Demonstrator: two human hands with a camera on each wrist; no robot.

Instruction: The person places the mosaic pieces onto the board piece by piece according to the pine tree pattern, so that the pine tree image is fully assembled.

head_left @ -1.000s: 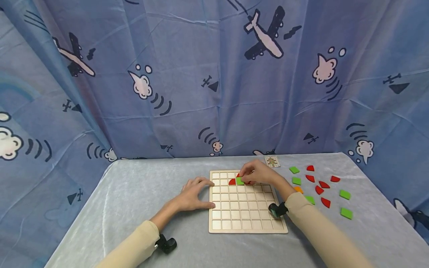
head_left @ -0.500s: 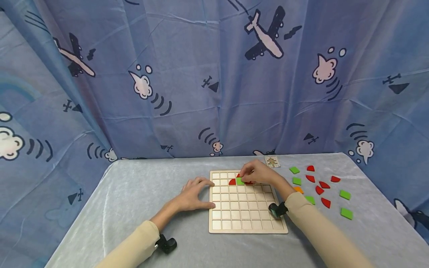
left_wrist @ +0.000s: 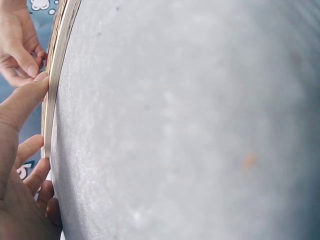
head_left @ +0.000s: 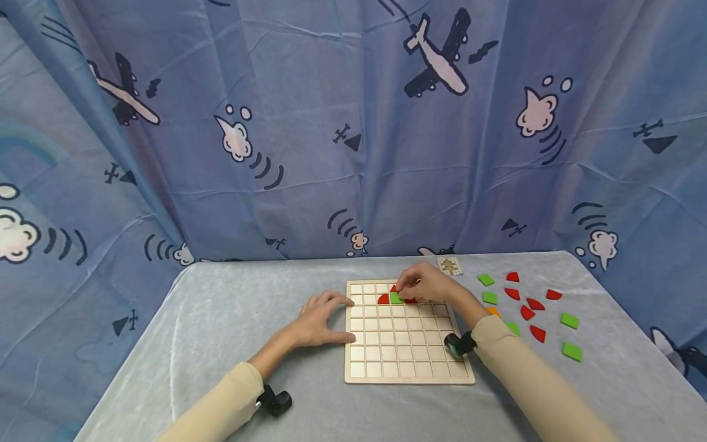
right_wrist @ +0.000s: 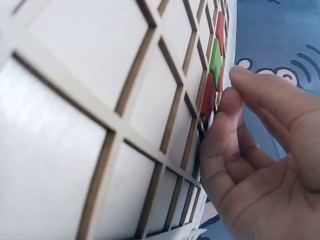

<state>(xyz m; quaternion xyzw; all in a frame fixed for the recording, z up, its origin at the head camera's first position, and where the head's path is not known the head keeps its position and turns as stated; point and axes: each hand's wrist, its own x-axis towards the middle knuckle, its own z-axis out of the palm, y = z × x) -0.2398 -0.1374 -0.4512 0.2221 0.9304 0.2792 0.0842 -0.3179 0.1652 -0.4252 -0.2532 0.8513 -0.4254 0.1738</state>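
The left grip (head_left: pixel 317 320) is spread, thumb and fingertips against the left edge of the wooden grid board (head_left: pixel 386 338), which lies on the bench (head_left: pixel 243 288); we take this as steadying. Across the board we see a red quarter piece (head_left: pixel 383 299) in the second row from the back; beside it sits a green square (head_left: pixel 396 298), with a second red piece (head_left: pixel 393 288) just behind the square and a third red piece (head_left: pixel 410 301) to its right, partly covered; over these bends the right grip (head_left: pixel 422 285), thumb and fingertips close together, though we cannot tell whether they pinch anything. We judge the step in hand to be setting or straightening a piece there; the next move, as we read it, calls for seating it without nudging its neighbours, then letting go cleanly. Further right we find a small patterned card (head_left: pixel 450 266) behind the board; an orange piece (head_left: pixel 493 312), partly hidden by the right sleeve (head_left: pixel 530 374); then loose green squares (head_left: pixel 569 320) and loose red pieces (head_left: pixel 553 294), from which we would choose afterwards.
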